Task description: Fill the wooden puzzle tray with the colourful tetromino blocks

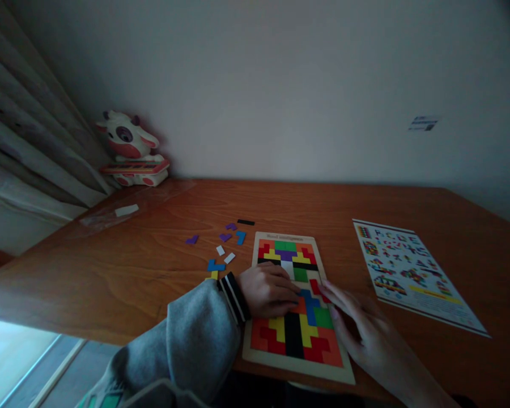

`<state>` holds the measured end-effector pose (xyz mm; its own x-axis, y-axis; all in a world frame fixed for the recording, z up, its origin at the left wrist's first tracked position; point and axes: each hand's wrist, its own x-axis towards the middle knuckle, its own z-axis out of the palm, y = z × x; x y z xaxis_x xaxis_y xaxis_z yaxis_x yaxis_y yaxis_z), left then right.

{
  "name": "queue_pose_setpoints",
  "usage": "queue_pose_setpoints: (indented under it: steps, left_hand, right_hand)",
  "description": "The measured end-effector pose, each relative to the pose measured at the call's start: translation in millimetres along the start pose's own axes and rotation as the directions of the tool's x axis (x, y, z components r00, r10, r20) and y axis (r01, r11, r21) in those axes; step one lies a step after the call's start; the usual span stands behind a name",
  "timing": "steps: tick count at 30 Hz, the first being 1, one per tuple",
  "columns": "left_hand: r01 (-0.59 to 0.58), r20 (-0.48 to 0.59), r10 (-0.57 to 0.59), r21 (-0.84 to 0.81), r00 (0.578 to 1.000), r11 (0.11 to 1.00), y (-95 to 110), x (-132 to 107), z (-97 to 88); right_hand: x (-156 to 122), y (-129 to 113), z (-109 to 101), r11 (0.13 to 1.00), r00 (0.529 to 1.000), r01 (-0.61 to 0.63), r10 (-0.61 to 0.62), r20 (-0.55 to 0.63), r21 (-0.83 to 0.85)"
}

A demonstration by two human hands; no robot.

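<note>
A wooden block-puzzle board lies on the table, partly filled with red, yellow, green, blue, orange, black, white and purple pieces. My left hand rests across its middle left, fingers stretched out flat, tips by an orange piece. It hides part of the board beneath it. My right hand comes in over the board's right edge. Its fingertips touch a red piece that sits near that edge, beside a blue piece. The right thumb is apart from the fingers, near a green piece.
Left of the board lie several loose pieces: purple, blue, white, black and yellow. A printed instruction sheet lies to the right. A cow-shaped toy keyboard and clear plastic wrap are at the far left.
</note>
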<state>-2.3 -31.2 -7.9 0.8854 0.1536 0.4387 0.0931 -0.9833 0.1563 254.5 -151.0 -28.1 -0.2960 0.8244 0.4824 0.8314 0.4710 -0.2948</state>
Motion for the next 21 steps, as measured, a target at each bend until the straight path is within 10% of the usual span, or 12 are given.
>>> queue_pose_setpoints:
  steps: [21]
  left_hand:
    - [0.101,0.007,-0.101,0.021,0.995,0.995,-0.6,0.5,0.3]
  right_hand:
    - [2.4,-7.9,0.8,0.999,0.999,0.010,-0.008,-0.041,0.042]
